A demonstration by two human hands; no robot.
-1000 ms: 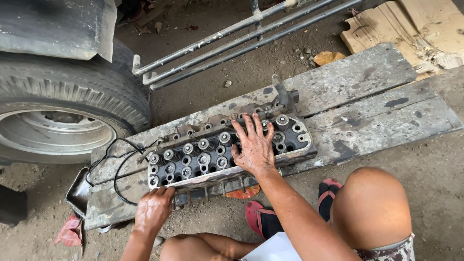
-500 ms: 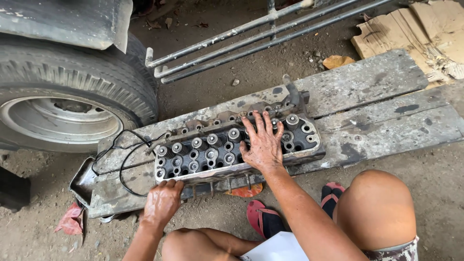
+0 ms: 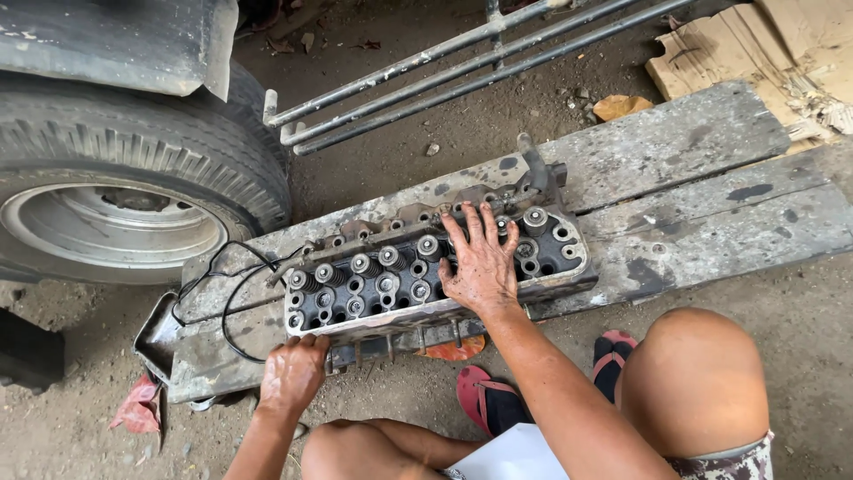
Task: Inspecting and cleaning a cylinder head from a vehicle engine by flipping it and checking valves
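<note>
Left hand (image 3: 291, 373) shifted up to near edge of grimy grey cast-metal cylinder head (image 3: 426, 271) on weathered wooden plank worktop (image 3: 693, 178), fingers curled on rim; right hand (image 3: 482, 265) splayed flat atop; likely heavy, rigid, oily: grip end edges

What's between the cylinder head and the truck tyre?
Head view: a loop of black cable on the plank, then bare dirt up to the tyre; cylinder head.

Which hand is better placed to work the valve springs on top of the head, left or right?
Right, probably. The right hand lies flat on top of the cylinder head, fingers among the valve springs. The left hand grips the head's near lower edge, below the springs.
</note>
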